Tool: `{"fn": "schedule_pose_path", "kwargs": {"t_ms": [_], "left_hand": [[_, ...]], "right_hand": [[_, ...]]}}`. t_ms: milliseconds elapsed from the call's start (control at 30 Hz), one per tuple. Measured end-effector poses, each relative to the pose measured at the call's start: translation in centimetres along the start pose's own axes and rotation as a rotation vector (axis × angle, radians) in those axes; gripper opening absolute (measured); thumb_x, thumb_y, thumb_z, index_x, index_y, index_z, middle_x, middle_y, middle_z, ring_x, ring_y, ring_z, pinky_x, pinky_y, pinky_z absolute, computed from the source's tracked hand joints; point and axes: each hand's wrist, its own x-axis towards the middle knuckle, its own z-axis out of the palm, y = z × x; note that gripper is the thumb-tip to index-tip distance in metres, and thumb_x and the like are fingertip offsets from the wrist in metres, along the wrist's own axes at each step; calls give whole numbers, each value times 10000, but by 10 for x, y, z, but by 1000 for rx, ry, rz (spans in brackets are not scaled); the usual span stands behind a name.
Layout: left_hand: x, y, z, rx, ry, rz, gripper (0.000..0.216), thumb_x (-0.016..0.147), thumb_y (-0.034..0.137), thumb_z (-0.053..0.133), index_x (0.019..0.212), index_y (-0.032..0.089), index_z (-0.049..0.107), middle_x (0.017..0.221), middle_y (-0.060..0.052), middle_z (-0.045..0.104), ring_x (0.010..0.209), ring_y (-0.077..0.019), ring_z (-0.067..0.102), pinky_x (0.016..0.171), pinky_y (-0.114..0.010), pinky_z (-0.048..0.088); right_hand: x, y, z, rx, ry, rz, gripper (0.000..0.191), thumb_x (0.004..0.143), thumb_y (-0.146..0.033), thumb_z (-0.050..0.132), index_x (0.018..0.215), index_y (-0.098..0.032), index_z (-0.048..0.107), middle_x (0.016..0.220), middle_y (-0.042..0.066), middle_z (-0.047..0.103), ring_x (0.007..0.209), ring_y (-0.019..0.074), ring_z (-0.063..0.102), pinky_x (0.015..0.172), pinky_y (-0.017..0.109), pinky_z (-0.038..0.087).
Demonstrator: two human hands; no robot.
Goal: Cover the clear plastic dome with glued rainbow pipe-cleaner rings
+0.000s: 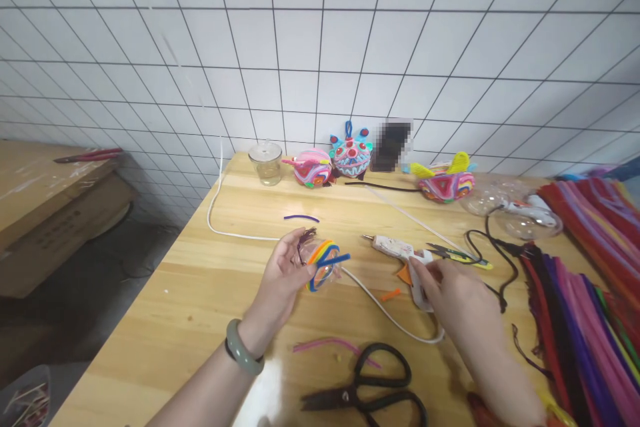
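A clear ball (336,280) banded with rainbow strips (320,252), a blue piece (335,260) lying across them, sat above the wooden table (200,320) in the left hand (280,273), whose thumb and fingers grasped it. The right hand's (463,300) fingers touched the glue gun (393,246), though I couldn't tell whether they had closed around it. Black scissors (345,399) lay nearer the wearer, beside a pink strip (325,343), and decorated ornaments (351,155) stood along the wall.
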Motion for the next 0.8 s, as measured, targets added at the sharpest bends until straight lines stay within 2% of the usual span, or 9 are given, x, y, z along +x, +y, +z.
{"fn": "schedule_pose_path", "kwargs": {"t_ms": [67, 133, 233, 333, 467, 600, 700, 800], "left_hand": [[-2, -2, 1, 32, -20, 10, 544, 611, 180, 861, 1113, 227, 657, 1212, -83, 640, 1145, -257, 576, 1016, -393, 437], [-3, -5, 2, 53, -44, 5, 542, 620, 185, 858, 1120, 232, 653, 1244, -89, 618, 1154, -264, 565, 1021, -413, 440], [-6, -7, 2, 90, -75, 4, 543, 639, 188, 850, 1138, 237, 643, 1279, -99, 595, 1178, -278, 552, 1043, -444, 428], [-9, -9, 3, 128, -105, -9, 568, 651, 181, 842, 1174, 234, 629, 1294, -115, 589, 1205, -296, 544, 1068, -466, 403], [-13, -13, 4, 142, -117, -20, 570, 644, 142, 838, 1169, 242, 638, 1304, -116, 587, 1241, -306, 531, 1066, -449, 406], [-13, -17, 3, 154, -146, -1, 559, 680, 125, 811, 1190, 256, 622, 1324, -109, 572, 1207, -288, 562, 1061, -439, 416], [-12, -18, 2, 176, -157, 15, 553, 705, 128, 793, 1210, 248, 603, 1333, -120, 566, 1264, -297, 514, 1078, -449, 401], [-12, -16, 2, 183, -161, 2, 546, 703, 150, 797, 1207, 236, 603, 1352, -133, 556, 1296, -319, 478, 1084, -476, 393]], "right_hand": [[-7, -13, 1, 85, 9, -152, 394, 875, -550, 486, 797, -198, 647, 785, 127, 693, 722, 279, 641, 710, 426, 501], [-16, -29, 2, 179, -35, -260, 384, 898, -536, 464, 878, -204, 654, 782, 85, 703, 680, 226, 651, 666, 355, 540], [-32, -51, 4, 385, -102, -471, 198, 921, -339, 550, 1057, -221, 632, 859, 59, 721, 754, 198, 686, 693, 307, 569], [-43, -63, 4, 494, -122, -573, 284, 924, -217, 566, 1205, -248, 595, 914, 51, 713, 789, 184, 692, 712, 286, 579], [-48, -66, 7, 553, -118, -642, 251, 924, -160, 574, 1148, -249, 646, 969, 72, 729, 881, 196, 702, 756, 288, 584], [-48, -64, 14, 551, -65, -692, 196, 927, -135, 576, 1049, -239, 688, 881, 64, 735, 804, 188, 701, 697, 288, 586], [-47, -62, 16, 536, -19, -728, 188, 926, -122, 583, 1045, -217, 693, 870, 71, 738, 768, 178, 692, 671, 283, 578], [-46, -62, 15, 523, -33, -769, 189, 932, -110, 567, 1039, -205, 691, 869, 74, 738, 756, 176, 688, 649, 278, 571]]}}
